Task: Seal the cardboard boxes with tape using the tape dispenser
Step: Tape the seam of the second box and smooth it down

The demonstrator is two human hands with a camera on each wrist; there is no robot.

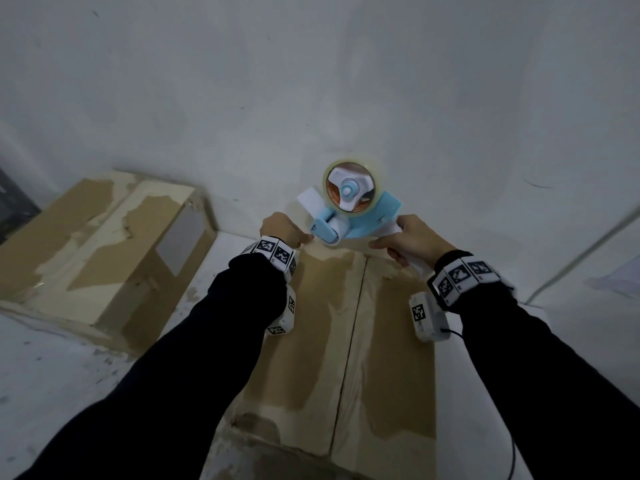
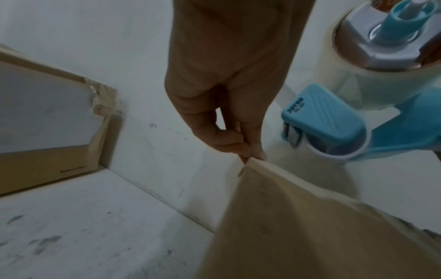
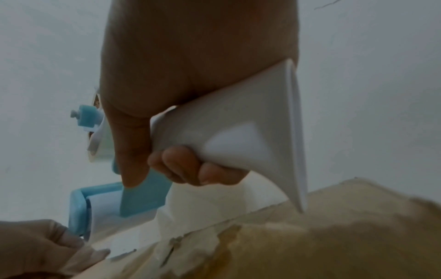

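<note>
A worn cardboard box (image 1: 346,341) lies in front of me with its two top flaps closed along a centre seam. Just past its far edge hangs a blue and white tape dispenser (image 1: 349,206) with a clear tape roll (image 2: 339,79). My right hand (image 1: 398,251) grips the white handle (image 3: 238,136). My left hand (image 1: 308,239) sits at the far edge beside the dispenser's roller (image 2: 329,151). Its thumb and forefinger (image 2: 229,139) pinch what looks like the clear tape's free end over the box edge (image 2: 262,169).
A second cardboard box (image 1: 104,244) with torn paper patches stands at the left against the white wall (image 1: 311,81). Both boxes rest on a scuffed white surface (image 1: 52,375). A thin cable (image 1: 571,258) runs down the wall at the right.
</note>
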